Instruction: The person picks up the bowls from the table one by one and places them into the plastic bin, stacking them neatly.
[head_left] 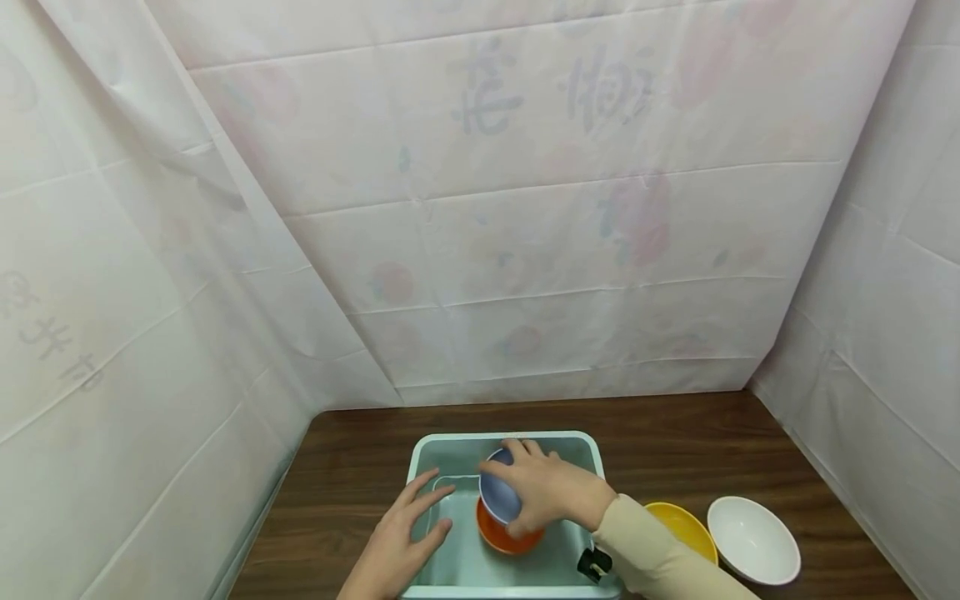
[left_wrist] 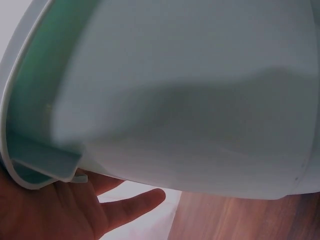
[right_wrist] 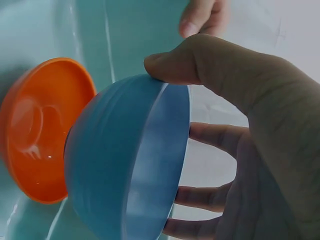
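My right hand (head_left: 551, 487) grips a blue bowl (head_left: 500, 492) by its rim, thumb on one side and fingers on the other. In the right wrist view the blue bowl (right_wrist: 110, 160) is tilted close over an orange bowl (right_wrist: 45, 130). The orange bowl (head_left: 504, 537) sits inside a pale green basin (head_left: 457, 575). Spread fingers mark my left hand (head_left: 408, 533), which hovers at the basin's left side and holds nothing. From the left wrist, the basin's outer wall (left_wrist: 200, 135) fills most of the view, with the left hand (left_wrist: 65, 210) beside its rim.
To the right of the basin, a yellow bowl (head_left: 684, 529) and a white bowl (head_left: 753, 540) stand on the dark wooden table (head_left: 352, 450), the yellow one partly behind the right sleeve. Pale printed sheets (head_left: 540, 250) hang around the table's back and sides.
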